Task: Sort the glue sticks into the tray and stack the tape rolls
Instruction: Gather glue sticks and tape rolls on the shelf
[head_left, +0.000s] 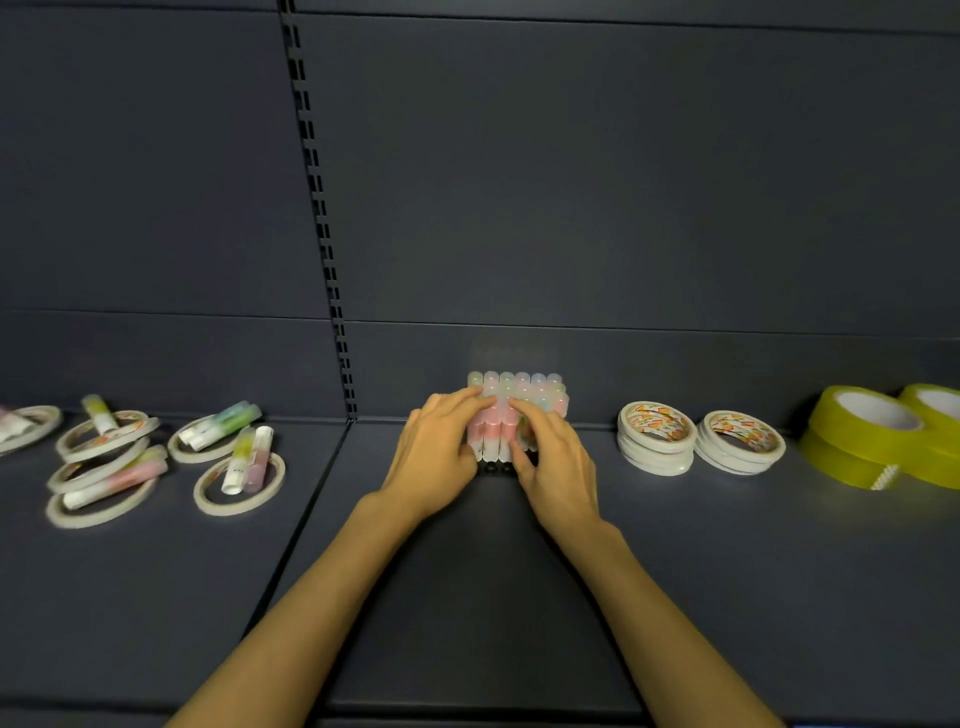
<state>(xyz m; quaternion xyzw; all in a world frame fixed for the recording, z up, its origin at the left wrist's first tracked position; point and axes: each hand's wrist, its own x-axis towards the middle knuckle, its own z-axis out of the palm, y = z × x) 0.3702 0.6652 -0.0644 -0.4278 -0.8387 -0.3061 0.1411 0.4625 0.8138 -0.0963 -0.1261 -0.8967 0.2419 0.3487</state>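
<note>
A block of pastel glue sticks (511, 387) stands upright in a black tray (496, 469) at the back middle of the shelf. My left hand (436, 452) rests on the block's left front, fingers laid over the stick tops. My right hand (558, 462) touches the right front, its fingertips on the front row of sticks. Loose glue sticks (247, 457) lie among thin white tape rolls (239, 483) at the left. Two stacks of white tape rolls (657, 439) (740, 444) stand to the right of the tray.
Large yellow tape rolls (872, 441) sit at the far right. A slotted upright (322, 223) divides the dark back panel. The shelf's front edge runs along the bottom of the view.
</note>
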